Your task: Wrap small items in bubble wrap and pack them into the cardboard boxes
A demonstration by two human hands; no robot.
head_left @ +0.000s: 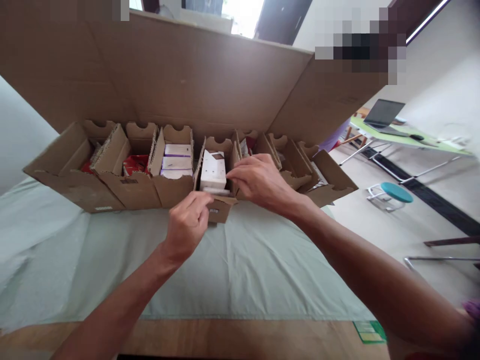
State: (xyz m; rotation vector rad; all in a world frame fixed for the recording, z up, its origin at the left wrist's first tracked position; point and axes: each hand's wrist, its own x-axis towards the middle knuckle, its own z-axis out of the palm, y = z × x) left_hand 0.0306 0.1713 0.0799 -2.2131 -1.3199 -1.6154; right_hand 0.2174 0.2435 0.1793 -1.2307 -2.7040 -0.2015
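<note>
A narrow open cardboard bin (220, 212) stands in the middle of a row, a little forward of its neighbours. It holds white boxes (213, 172), one with a pointed flap or label on top. My left hand (189, 217) is closed at the bin's front left corner, fingers curled over the edge. On the opposite side, my right hand (258, 182) is closed on the bin's right wall, its fingertips near the white boxes. The right hand covers part of the bin just to the right. Part of each grip is hidden behind the fingers.
To the left, a bin with purple-edged white boxes (177, 164) and one with red packets (137, 164) stand close. More bins (330, 172) stand right. A tall cardboard panel (180, 75) rises behind; pale green cloth (225, 270) lies beneath. A laptop (386, 117) and stool (396, 192) are farther right.
</note>
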